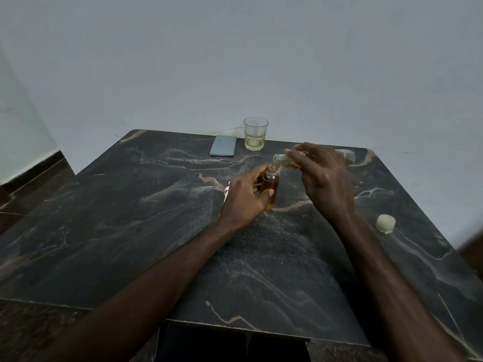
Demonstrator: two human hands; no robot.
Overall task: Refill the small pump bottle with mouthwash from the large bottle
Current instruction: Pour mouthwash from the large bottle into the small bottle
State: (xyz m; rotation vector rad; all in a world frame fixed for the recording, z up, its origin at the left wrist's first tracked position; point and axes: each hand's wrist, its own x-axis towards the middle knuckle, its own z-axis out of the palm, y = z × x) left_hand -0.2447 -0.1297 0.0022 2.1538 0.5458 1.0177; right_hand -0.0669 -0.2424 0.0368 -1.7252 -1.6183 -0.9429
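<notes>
Our left hand fingers wrap the small amber-filled clear glass bottle, upright at the dark marble table's centre. Our right hand grips the large clear plastic bottle, tipped, mouth over it. A white round cap lies at three o'clock, a clear glass tumbler at twelve.

The near bench lies open between the forearms. A glass and blue case block the far edge; a cap sits right.

Single head cam, wide-angle, looks forward and down from above the near edge of the table, close over both forearms, facing the wall.
</notes>
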